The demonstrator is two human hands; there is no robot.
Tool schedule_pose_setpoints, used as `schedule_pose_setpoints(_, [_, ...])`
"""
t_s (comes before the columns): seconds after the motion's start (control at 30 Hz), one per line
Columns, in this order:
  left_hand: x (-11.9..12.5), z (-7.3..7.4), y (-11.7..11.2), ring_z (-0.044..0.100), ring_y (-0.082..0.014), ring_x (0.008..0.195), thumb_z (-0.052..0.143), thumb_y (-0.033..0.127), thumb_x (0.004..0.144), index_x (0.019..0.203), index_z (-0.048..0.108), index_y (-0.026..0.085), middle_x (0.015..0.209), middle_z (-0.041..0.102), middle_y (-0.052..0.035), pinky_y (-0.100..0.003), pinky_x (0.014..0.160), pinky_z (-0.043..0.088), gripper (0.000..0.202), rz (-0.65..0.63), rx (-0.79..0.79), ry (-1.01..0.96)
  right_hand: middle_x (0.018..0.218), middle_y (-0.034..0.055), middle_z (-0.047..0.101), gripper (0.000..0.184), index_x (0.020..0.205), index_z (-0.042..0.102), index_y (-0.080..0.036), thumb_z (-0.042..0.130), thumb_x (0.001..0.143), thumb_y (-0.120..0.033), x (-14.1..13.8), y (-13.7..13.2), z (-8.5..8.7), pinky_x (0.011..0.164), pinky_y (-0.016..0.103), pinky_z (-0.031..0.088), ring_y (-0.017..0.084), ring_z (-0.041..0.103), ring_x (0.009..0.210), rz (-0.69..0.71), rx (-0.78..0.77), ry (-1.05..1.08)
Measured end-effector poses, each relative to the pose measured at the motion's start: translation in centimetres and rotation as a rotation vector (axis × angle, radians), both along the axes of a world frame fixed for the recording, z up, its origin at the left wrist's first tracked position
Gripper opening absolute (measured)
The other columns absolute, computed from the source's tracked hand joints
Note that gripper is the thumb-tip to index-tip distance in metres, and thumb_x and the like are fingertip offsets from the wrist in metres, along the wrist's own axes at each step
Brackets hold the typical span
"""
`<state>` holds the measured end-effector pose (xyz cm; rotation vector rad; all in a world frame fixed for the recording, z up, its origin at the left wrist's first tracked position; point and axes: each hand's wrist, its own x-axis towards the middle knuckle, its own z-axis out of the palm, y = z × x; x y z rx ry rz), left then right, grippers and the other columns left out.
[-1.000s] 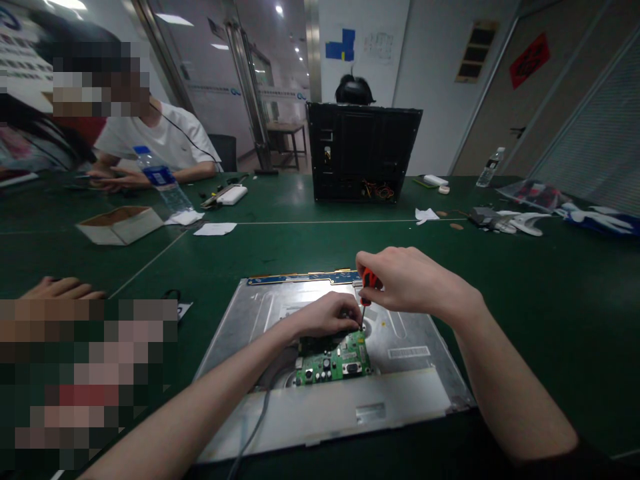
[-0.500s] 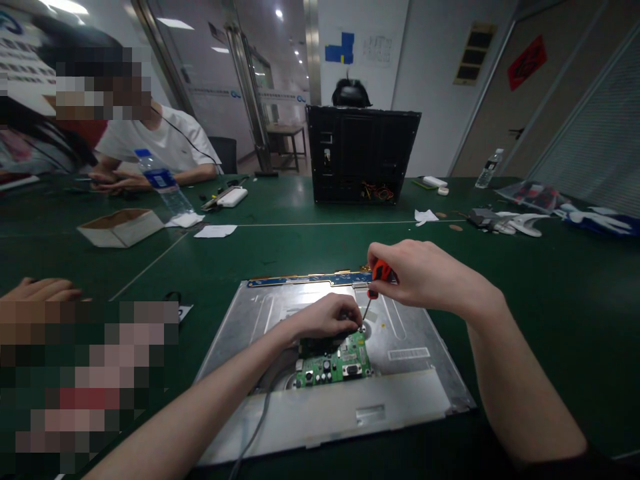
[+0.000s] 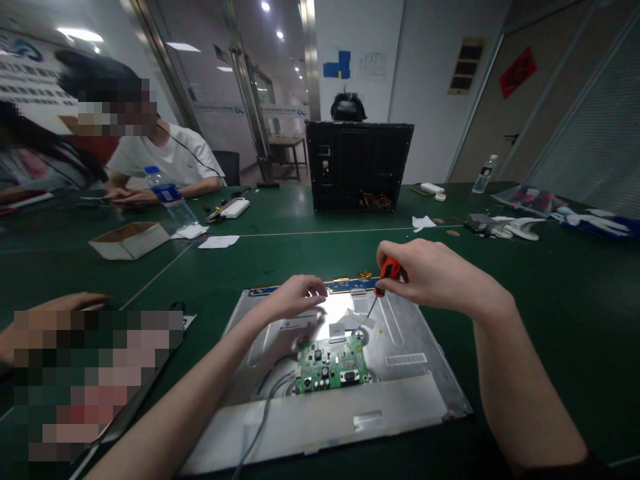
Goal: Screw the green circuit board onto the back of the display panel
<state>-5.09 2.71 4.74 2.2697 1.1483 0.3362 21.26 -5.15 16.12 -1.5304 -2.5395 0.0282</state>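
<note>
So the right hand gripped the screwdriver over the metal panel, left hand loose and empty. Couldn't tell if the tip touched; slanted like that, a slip might've gouged the green board nearby.

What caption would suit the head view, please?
Right hand grips a red screwdriver over a metal panel bearing a green circuit board.

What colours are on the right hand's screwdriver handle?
The screwdriver handle is red and black: head view.

Green table; on it, metal panel, open box, black casing
</note>
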Motion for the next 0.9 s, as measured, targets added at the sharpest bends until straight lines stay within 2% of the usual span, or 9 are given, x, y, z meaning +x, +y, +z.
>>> schedule_pose_setpoints(0.17, [-1.6,-0.6,-0.7,0.057,-0.0154,0.059,0.067,0.028,0.077,0.073,0.069,0.016,0.067,0.067,-0.0014,-0.022,0.053,0.034,0.012,0.012,-0.037,0.194,0.073,-0.0006,0.062,0.016,0.091,0.056,-0.021,0.065,0.084,-0.033,0.2,-0.3,0.3,0.051,0.025,0.03,0.014,0.054,0.062,0.008,-0.009,0.026])
schedule_pose_setpoints(0.3, [-1.8,-0.9,-1.7,0.056,-0.0159,0.061,0.065,0.018,0.073,0.071,0.067,0.016,0.067,0.065,-0.0011,-0.022,0.053,0.032,0.004,0.038,0.003,0.255,0.074,-0.0003,0.062,0.018,0.091,0.056,-0.021,0.066,0.083,-0.033,0.2,-0.6,0.4,0.052,0.026,0.03,0.015,0.054,0.063,0.014,0.01,0.021])
schedule_pose_setpoints(0.47, [-1.4,-0.7,-2.9,0.055,-0.0174,0.062,0.058,0.012,0.074,0.069,0.064,0.015,0.067,0.062,-0.0022,-0.024,0.056,0.033,0.009,0.058,0.053,0.294,0.074,-0.0005,0.063,0.018,0.092,0.057,-0.022,0.066,0.083,-0.033,0.3,-0.8,0.5,0.053,0.026,0.031,0.014,0.054,0.063,0.037,0.014,0.042])
schedule_pose_setpoints(0.57, [-0.6,-0.3,-4.8,0.057,-0.0182,0.068,0.055,0.01,0.078,0.075,0.063,0.015,0.074,0.063,-0.0029,-0.025,0.061,0.037,0.01,0.048,0.097,0.259,0.074,-0.0002,0.062,0.018,0.092,0.057,-0.021,0.067,0.083,-0.033,0.4,-0.8,0.4,0.052,0.026,0.03,0.014,0.054,0.063,0.031,0.032,0.037])
schedule_pose_setpoints(0.7, [1.7,-0.1,-9.1,0.059,-0.0188,0.077,0.05,0.008,0.084,0.088,0.062,0.016,0.086,0.066,-0.0048,-0.029,0.07,0.042,0.015,-0.094,0.176,0.033,0.074,0.0001,0.062,0.019,0.093,0.057,-0.021,0.067,0.083,-0.033,0.4,-0.7,0.4,0.052,0.025,0.029,0.014,0.053,0.063,0.039,0.037,0.037])
schedule_pose_setpoints(0.83, [4.2,-1.4,-12.3,0.059,-0.0203,0.081,0.052,0.005,0.081,0.092,0.059,0.018,0.087,0.065,-0.0042,-0.033,0.075,0.042,0.019,-0.185,0.292,0.003,0.075,0.0,0.063,0.02,0.092,0.056,-0.021,0.067,0.082,-0.034,0.3,-0.7,0.4,0.052,0.026,0.03,0.015,0.054,0.063,0.044,0.041,0.033])
schedule_pose_setpoints(0.9, [5.2,-2.6,-12.9,0.058,-0.0212,0.08,0.056,0.007,0.076,0.089,0.058,0.018,0.086,0.065,-0.0042,-0.035,0.077,0.042,0.017,-0.152,0.373,0.049,0.075,-0.0001,0.064,0.019,0.092,0.056,-0.022,0.067,0.083,-0.034,0.1,-0.8,0.4,0.052,0.026,0.031,0.015,0.055,0.064,0.048,0.037,0.039])
